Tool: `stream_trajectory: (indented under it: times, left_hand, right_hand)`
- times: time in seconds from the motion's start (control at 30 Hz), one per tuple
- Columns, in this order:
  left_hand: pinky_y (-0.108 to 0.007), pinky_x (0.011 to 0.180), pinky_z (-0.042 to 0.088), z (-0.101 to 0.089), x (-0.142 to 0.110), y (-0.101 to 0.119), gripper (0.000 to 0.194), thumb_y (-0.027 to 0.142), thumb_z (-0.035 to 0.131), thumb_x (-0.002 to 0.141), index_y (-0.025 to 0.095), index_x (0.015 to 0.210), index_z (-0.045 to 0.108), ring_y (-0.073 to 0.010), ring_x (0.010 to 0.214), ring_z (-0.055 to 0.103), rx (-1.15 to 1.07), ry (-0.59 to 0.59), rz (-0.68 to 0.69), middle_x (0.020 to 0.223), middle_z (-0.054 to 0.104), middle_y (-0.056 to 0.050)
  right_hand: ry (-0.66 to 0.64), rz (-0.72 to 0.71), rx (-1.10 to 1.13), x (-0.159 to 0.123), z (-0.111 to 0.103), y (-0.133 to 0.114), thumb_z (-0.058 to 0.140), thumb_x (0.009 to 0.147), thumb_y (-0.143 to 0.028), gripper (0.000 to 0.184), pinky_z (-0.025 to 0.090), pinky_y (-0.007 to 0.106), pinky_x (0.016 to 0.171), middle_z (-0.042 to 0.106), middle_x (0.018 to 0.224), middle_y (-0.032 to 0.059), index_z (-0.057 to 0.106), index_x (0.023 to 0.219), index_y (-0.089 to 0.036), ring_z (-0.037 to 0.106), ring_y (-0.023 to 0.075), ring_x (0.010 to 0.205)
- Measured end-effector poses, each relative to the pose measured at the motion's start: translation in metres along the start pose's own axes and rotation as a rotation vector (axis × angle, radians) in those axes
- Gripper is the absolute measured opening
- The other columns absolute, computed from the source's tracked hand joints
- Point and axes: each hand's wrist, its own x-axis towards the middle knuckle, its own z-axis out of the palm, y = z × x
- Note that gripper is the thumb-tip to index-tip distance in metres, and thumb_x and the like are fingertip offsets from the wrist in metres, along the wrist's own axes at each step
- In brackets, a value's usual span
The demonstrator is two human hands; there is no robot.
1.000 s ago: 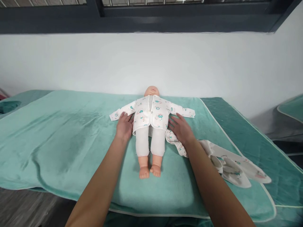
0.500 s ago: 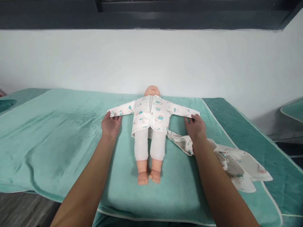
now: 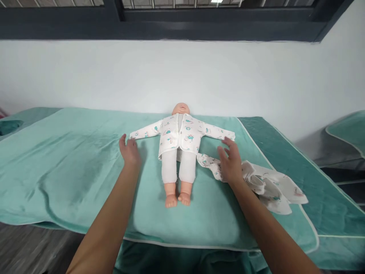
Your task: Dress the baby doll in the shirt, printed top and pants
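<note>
A baby doll [image 3: 179,152] lies on its back on a teal towel [image 3: 85,171], head toward the wall. It wears a white printed jacket [image 3: 182,133] with both sleeves spread out sideways, and white trousers. My left hand [image 3: 129,150] hovers open just below the end of the doll's left-side sleeve. My right hand [image 3: 230,161] is open with fingers spread, just below the other sleeve end and over a crumpled printed garment [image 3: 265,184] lying to the doll's right. Neither hand holds anything.
The towel covers a padded table against a white wall, with a dark window frame above. A darker teal cover [image 3: 285,152] shows at the right. Another teal-covered table edge [image 3: 349,131] stands at far right. The table's front edge is near me.
Both hands slid outward along the sleeves from the doll's waist to the cuffs, spreading them, then lifted off and drew back slightly. The loose garment shifted a little.
</note>
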Motion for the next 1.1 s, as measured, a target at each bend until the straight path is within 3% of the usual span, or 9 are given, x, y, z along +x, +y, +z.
stream_trajectory:
  times: [0.17, 0.23, 0.33, 0.47, 0.6, 0.77, 0.93, 1.03, 1.1]
  left_hand:
    - [-0.033, 0.122, 0.028, -0.011, -0.048, 0.008, 0.033, 0.017, 0.064, 0.084, 0.028, 0.115, 0.061, -0.0189, 0.148, 0.033, 0.427, -0.104, 0.302, 0.161, 0.032, -0.003]
    - [-0.036, 0.121, 0.031, -0.01, -0.07, 0.014, 0.03, 0.017, 0.063, 0.085, 0.026, 0.113, 0.064, -0.0214, 0.147, 0.035, 0.469, -0.235, 0.323, 0.158, 0.037, -0.006]
    - [-0.039, 0.122, 0.03, -0.001, -0.105, 0.028, 0.022, 0.018, 0.067, 0.083, 0.024, 0.104, 0.07, -0.0242, 0.14, 0.045, 0.419, -0.485, 0.257, 0.145, 0.054, -0.008]
    - [-0.04, 0.122, 0.031, 0.019, -0.147, 0.068, 0.028, 0.017, 0.073, 0.081, 0.026, 0.107, 0.073, -0.0258, 0.137, 0.05, 0.284, -0.667, 0.024, 0.136, 0.063, -0.007]
    - [-0.041, 0.117, 0.04, 0.037, -0.177, 0.127, 0.04, 0.019, 0.078, 0.08, 0.029, 0.119, 0.07, -0.029, 0.137, 0.051, 0.127, -0.885, -0.015, 0.14, 0.061, -0.005]
    - [-0.033, 0.112, 0.04, 0.041, -0.188, 0.174, 0.043, 0.015, 0.086, 0.07, 0.026, 0.111, 0.075, -0.0269, 0.125, 0.056, 0.25, -0.9, 0.307, 0.124, 0.066, -0.004]
    - [-0.026, 0.063, 0.04, 0.026, -0.174, 0.185, 0.031, 0.021, 0.084, 0.074, 0.027, 0.103, 0.076, -0.0139, 0.062, 0.051, 0.387, -0.917, 0.212, 0.066, 0.057, 0.003]
    - [-0.027, 0.052, 0.028, 0.021, -0.165, 0.19, 0.006, 0.024, 0.079, 0.079, 0.024, 0.084, 0.077, -0.0115, 0.052, 0.04, 0.487, -0.974, 0.204, 0.056, 0.05, 0.004]
    - [-0.026, 0.051, 0.028, 0.021, -0.162, 0.195, 0.006, 0.027, 0.077, 0.081, 0.022, 0.079, 0.075, -0.0112, 0.053, 0.042, 0.448, -0.913, 0.21, 0.057, 0.052, 0.003]
  right_hand:
    - [-0.459, -0.384, -0.452, -0.045, -0.036, -0.022, 0.063, 0.091, -0.039, 0.028, 0.037, 0.053, 0.112, 0.06, 0.14, 0.0118, 0.065, 0.115, -0.025, 0.053, 0.0338, 0.13]
    - [-0.537, -0.371, -0.591, -0.044, -0.043, -0.03, 0.058, 0.092, -0.03, 0.019, 0.042, 0.05, 0.105, 0.067, 0.129, 0.012, 0.067, 0.108, -0.024, 0.06, 0.0328, 0.12]
    - [-0.517, -0.131, -0.629, -0.028, -0.047, -0.055, 0.05, 0.092, -0.026, 0.016, 0.047, 0.04, 0.082, 0.074, 0.096, 0.0104, 0.066, 0.093, -0.022, 0.066, 0.0283, 0.09]
    - [-0.384, 0.151, -0.114, 0.0, -0.043, -0.111, 0.056, 0.09, -0.044, 0.025, 0.046, 0.033, 0.071, 0.068, 0.079, 0.004, 0.061, 0.08, -0.021, 0.062, 0.0229, 0.077]
    - [-0.542, 0.174, 0.384, 0.014, -0.033, -0.176, 0.059, 0.089, -0.05, 0.028, 0.051, 0.032, 0.074, 0.067, 0.084, 0.0026, 0.062, 0.085, -0.022, 0.063, 0.0221, 0.083]
    - [-0.528, 0.08, 0.521, 0.013, -0.022, -0.233, 0.058, 0.092, -0.047, 0.025, 0.053, 0.03, 0.072, 0.064, 0.087, 0.0028, 0.059, 0.088, -0.023, 0.063, 0.0199, 0.086]
    - [-0.407, -0.031, 0.431, 0.01, -0.016, -0.244, 0.06, 0.09, -0.034, 0.015, 0.054, 0.032, 0.08, 0.065, 0.103, 0.0023, 0.063, 0.098, -0.022, 0.063, 0.0197, 0.096]
    - [-0.384, -0.204, 0.295, 0.005, -0.014, -0.243, 0.064, 0.087, -0.027, 0.018, 0.053, 0.037, 0.089, 0.059, 0.129, 0.0022, 0.065, 0.105, -0.026, 0.061, 0.022, 0.109]
    - [-0.5, -0.313, 0.242, -0.001, -0.014, -0.244, 0.065, 0.088, -0.028, 0.02, 0.051, 0.038, 0.095, 0.058, 0.133, 0.0025, 0.066, 0.107, -0.027, 0.059, 0.0231, 0.117]
